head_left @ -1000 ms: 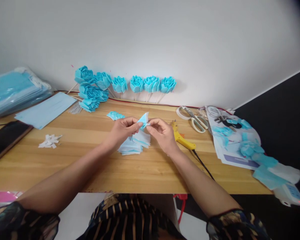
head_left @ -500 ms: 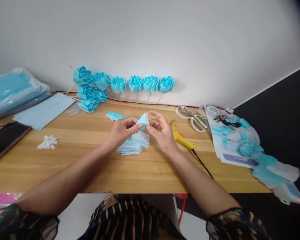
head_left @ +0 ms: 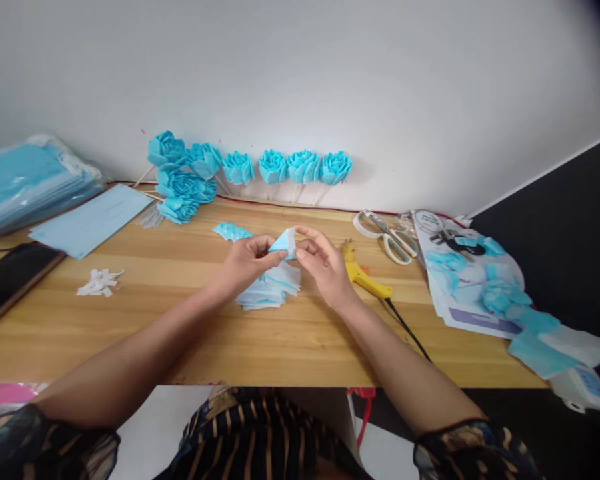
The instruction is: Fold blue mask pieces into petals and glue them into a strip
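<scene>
A small folded blue and white piece (head_left: 285, 243) is held up between my two hands above the table's middle. My left hand (head_left: 253, 259) pinches its left side between thumb and fingers. At its right edge, my right hand (head_left: 320, 260) grips it with thumb and fingertips. Just below my hands lies a stack of blue and white pieces (head_left: 266, 291). A light blue scalloped piece (head_left: 231, 231) rests behind my left hand. The yellow glue gun (head_left: 367, 277) lies right beside my right hand.
Several blue fabric flowers (head_left: 273, 167) on sticks lean against the wall. White-handled scissors (head_left: 395, 240) and a printed sheet with blue scraps (head_left: 460, 287) are at the right. At left are a bagged blue stack (head_left: 30, 180), a phone (head_left: 15, 280) and white strips (head_left: 99, 283).
The folded piece is turned slightly and shows more of its white edge. My right fingers have come down closer to it. The whole view has shifted a little.
</scene>
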